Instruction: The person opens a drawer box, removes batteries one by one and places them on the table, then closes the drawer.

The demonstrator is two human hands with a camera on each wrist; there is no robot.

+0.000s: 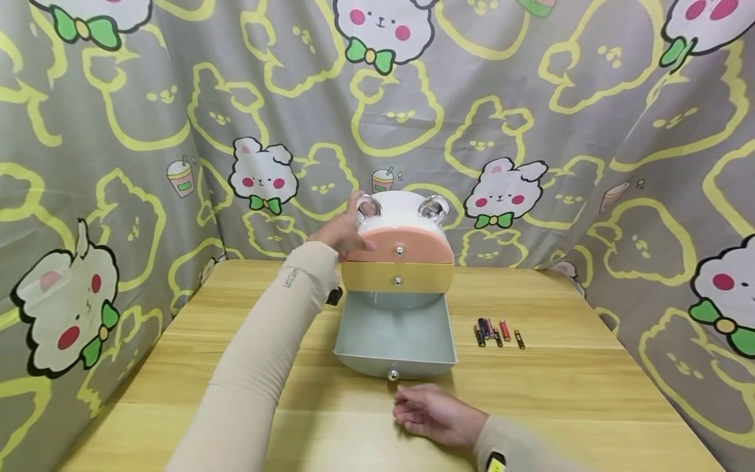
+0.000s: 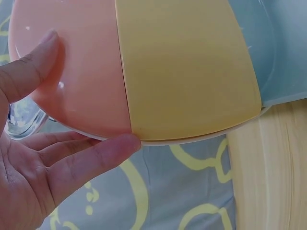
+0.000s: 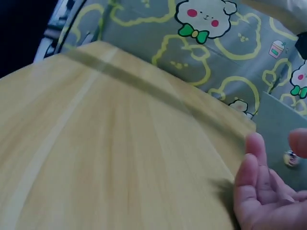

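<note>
A small drawer organizer [image 1: 396, 208] with a white rounded top and two silvery ears stands on the table. Its pink drawer [image 1: 383, 244] and yellow drawer [image 1: 377, 278] are closed, while the grey-blue bottom drawer [image 1: 394, 334] is pulled far out and bare inside. My left hand [image 1: 343, 229] holds the organizer's upper left side; in the left wrist view its thumb [image 2: 38, 60] lies on the pink front, the other fingers along the side edge. Just in front of the bottom drawer's round knob [image 1: 393, 375], my right hand [image 1: 439, 414] has loosely bent fingers and holds nothing.
Several small batteries [image 1: 486, 329], dark and red, lie to the right of the pulled-out drawer. The wooden table [image 1: 531, 413] is bordered by a grey patterned curtain [image 1: 407, 98] at the back and sides. A small black object [image 1: 334, 296] shows beside the organizer's left side.
</note>
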